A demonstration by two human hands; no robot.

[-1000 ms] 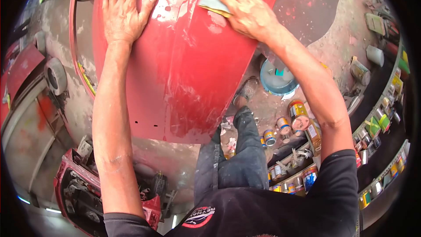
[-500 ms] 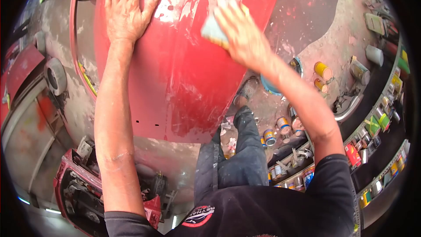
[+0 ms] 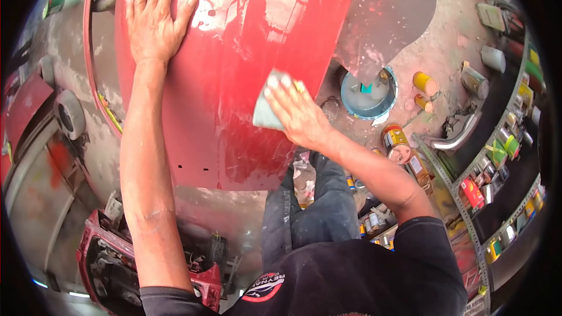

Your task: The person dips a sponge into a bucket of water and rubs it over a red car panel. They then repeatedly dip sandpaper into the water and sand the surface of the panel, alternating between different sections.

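Observation:
A red car body panel (image 3: 193,117), which looks like a hood, lies in front of me with wet, shiny patches on it. My left hand (image 3: 157,26) rests flat on its far left part, fingers spread. Closer to me and right of the middle, my right hand (image 3: 298,111) presses a pale grey-green sponge (image 3: 267,111) against the red surface. A bit of yellow shows by its fingertips. The fingers lie over the sponge and hide part of it; their tips are slightly blurred.
A blue bucket (image 3: 370,111) of cloudy water stands on the floor to the right. Yellow cans (image 3: 425,83) and a larger tin (image 3: 396,143) are near it. Shelves (image 3: 497,169) with several cans line the right side. A tire (image 3: 70,111) and red car parts (image 3: 111,246) are at left.
My right hand has moved the sponge down the panel, toward me and slightly left. The left hand stays flat on the panel. The view has shifted a little, and the bucket shows more.

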